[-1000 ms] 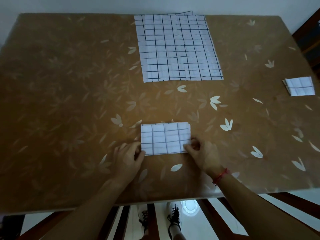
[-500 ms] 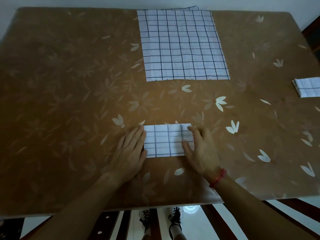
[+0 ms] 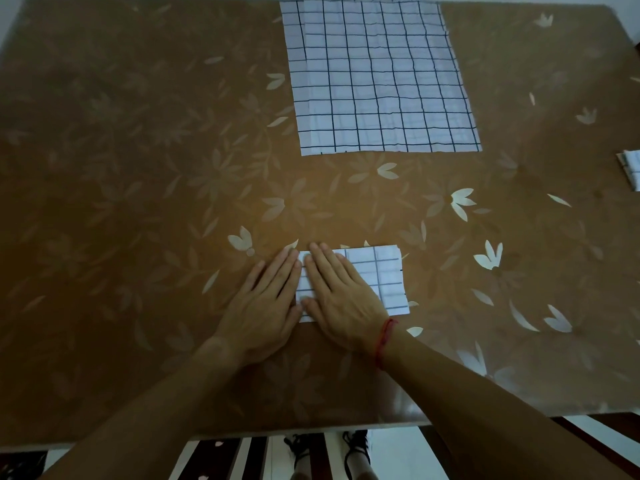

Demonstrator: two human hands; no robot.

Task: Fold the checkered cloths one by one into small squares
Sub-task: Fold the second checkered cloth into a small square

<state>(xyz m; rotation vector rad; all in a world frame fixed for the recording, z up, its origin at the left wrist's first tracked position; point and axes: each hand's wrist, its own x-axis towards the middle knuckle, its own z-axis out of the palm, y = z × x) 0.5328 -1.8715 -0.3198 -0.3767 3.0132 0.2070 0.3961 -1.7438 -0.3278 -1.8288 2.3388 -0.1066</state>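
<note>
A folded cloth (image 3: 377,278), white with a dark grid, is seen lying flat just below the centre of the frame, as a rectangle with its long sides running left to right. It rests on a brown table (image 3: 138,168) printed with pale flowers and leaves.

The right hand (image 3: 341,299) is laid palm down on the left half of the folded cloth, with the fingers straight, held close together and pointed toward the top of the frame. The left hand (image 3: 266,306) is laid flat just beside it, with the fingers likewise straight and together. Most of that hand is on the table, while its fingers lie along the cloth's left edge. The two hands are almost touching side by side, and nothing is pinched by either. A red string (image 3: 383,341) is worn on the right wrist.

At the top centre of the frame, a large cloth (image 3: 381,77) of the same pattern is spread open, well apart from the hands. At the right edge of the frame, a small folded square (image 3: 632,171) of the same cloth is partly cut off. Below the table's near edge, a pair of shoes (image 3: 325,445) is visible on a pale floor.
</note>
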